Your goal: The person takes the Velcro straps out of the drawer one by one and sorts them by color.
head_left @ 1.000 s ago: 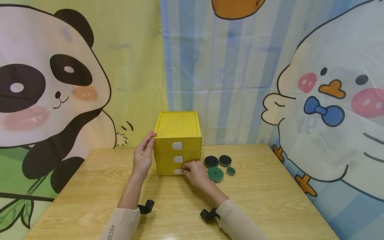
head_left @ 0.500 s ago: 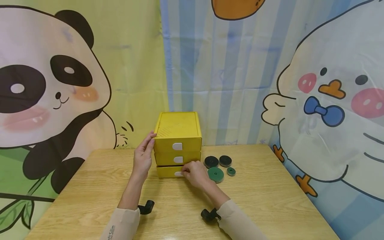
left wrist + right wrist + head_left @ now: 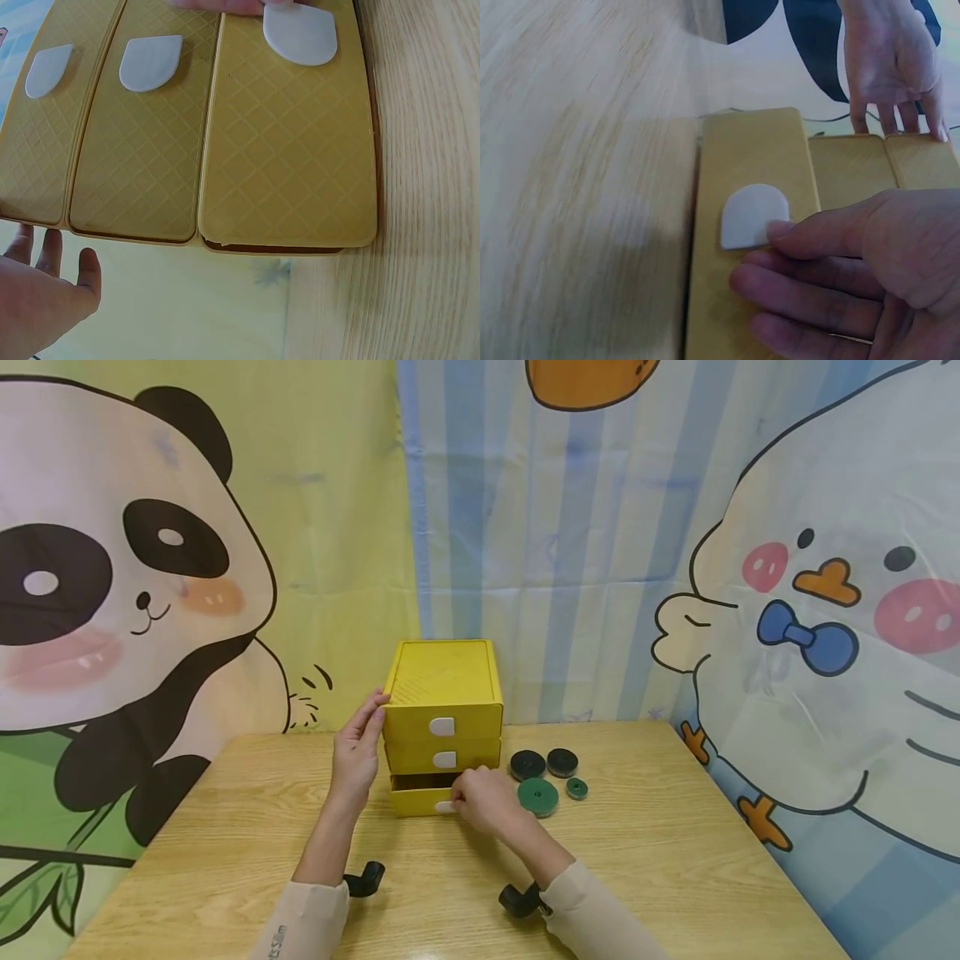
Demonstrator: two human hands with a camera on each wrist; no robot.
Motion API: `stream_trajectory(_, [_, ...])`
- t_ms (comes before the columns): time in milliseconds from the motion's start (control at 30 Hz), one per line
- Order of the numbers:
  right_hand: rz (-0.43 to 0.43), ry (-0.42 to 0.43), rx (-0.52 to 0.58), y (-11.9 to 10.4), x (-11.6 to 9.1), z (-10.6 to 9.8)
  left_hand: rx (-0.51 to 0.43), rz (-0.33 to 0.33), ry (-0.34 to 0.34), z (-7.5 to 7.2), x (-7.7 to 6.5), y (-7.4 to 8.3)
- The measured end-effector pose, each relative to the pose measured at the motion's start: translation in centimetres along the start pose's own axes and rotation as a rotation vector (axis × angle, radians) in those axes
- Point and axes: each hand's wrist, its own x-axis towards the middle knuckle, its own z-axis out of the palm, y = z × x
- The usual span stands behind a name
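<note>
A yellow three-drawer box [image 3: 448, 672] stands at the back of the table, each drawer fitted with a white tab. Its bottom drawer [image 3: 415, 805] is pulled partway out, and what lies in the dark interior cannot be made out. My right hand [image 3: 489, 797] pinches that drawer's white tab [image 3: 751, 215], with the thumb at the tab's edge in the right wrist view. Against the left side of the box rests my left hand [image 3: 356, 767]. Its fingers look fairly straight in the left wrist view, fingertips [image 3: 90, 262] near the box's side edge.
Right of the box lie two black discs [image 3: 528, 764], a larger green disc [image 3: 537, 797] and a small green disc [image 3: 577, 788]. Black wrist mounts [image 3: 366, 879] show by the sleeves. A printed curtain [image 3: 600, 568] hangs behind the wooden table [image 3: 660, 860].
The bottom drawer has slid out toward me from almost flush, and my right hand has come slightly nearer with it. My left hand keeps its place on the box.
</note>
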Motion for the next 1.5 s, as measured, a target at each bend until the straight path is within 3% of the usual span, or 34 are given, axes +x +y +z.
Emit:
stream_trajectory(267, [-0.012, -0.072, -0.124, -1.3, -0.5, -0.8, 0.001, -0.001, 0.005, -0.1, -0.1, 0.0])
stream_trajectory(567, [-0.023, -0.124, -0.145, -2.3, -1.0, -1.6, -0.002, 0.004, 0.005, 0.0, 0.0, 0.1])
stream_trajectory(1000, [-0.125, -0.185, -0.211, -3.4, -1.9, -2.6, 0.006, 0.004, 0.009, 0.0, 0.0, 0.1])
stream_trajectory(1233, [-0.157, -0.232, -0.183, -3.6, -2.3, -3.2, 0.002, 0.01, 0.003, 0.0, 0.0, 0.2])
stream_trajectory(1500, [-0.206, -0.317, -0.075, -3.4, -2.6, -3.9, -0.013, 0.019, 0.004, 0.1, 0.0, 0.1])
